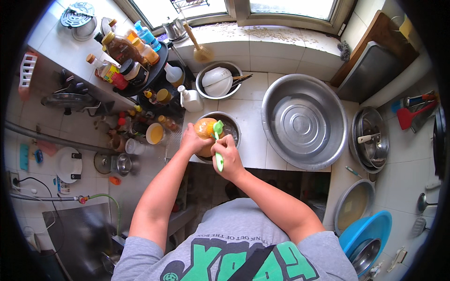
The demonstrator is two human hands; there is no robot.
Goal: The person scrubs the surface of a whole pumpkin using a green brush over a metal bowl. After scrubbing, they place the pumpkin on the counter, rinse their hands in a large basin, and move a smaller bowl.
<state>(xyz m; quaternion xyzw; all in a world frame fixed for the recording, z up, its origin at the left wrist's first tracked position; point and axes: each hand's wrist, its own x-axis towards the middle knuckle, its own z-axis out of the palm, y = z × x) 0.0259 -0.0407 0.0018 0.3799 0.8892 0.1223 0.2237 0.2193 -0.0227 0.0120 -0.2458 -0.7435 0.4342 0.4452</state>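
Observation:
My left hand [194, 141] grips a glossy, rounded orange-brown vessel [204, 128] from its left side. It looks like a jar or bottle, though my fingers cover part of it. A small steel basin [235, 121] lies under it on the white tiled counter. In my right hand [226, 156] is a scrub brush [218, 127] with a green and white handle. Its yellow-orange bristles meet the vessel's upper right side, and the handle's end juts out below my fist.
Right of my hands stands a large steel basin [302, 154]. A steel bowl [200, 82] with white dishes and chopsticks sits behind, beside a white pump bottle [192, 100]. Several bottles crowd a black tiered rack [154, 78] at left. Stacked steel pans [355, 140] line the right side.

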